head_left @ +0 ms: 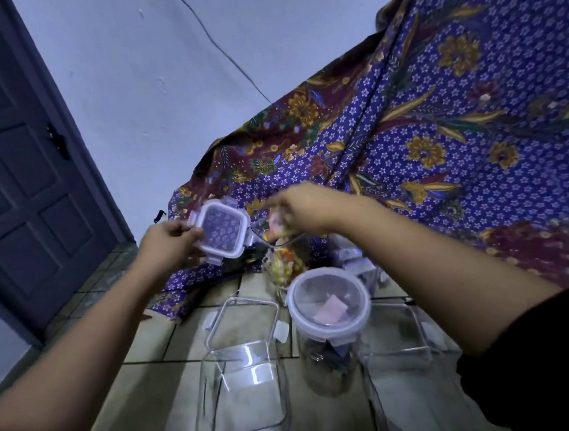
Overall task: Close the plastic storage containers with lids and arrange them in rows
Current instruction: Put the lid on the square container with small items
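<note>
My left hand (170, 240) grips a small square clear lid (221, 231) with snap flaps, held up and tilted toward me. My right hand (301, 210), blurred, is closed on the rim of a small clear container (270, 232) with colourful contents, just right of the lid. On the tiled floor below stand a tall round jar (327, 328) with its lid on, an open clear square container (243, 387) in front left, a square lid (244, 318) lying behind it, and another clear container (395, 333) to the right.
A purple patterned cloth (441, 133) hangs over something at the back and right. A clear bag of colourful items (282, 267) and more small containers (356, 260) sit at its foot. A dark door (14, 170) stands at the left.
</note>
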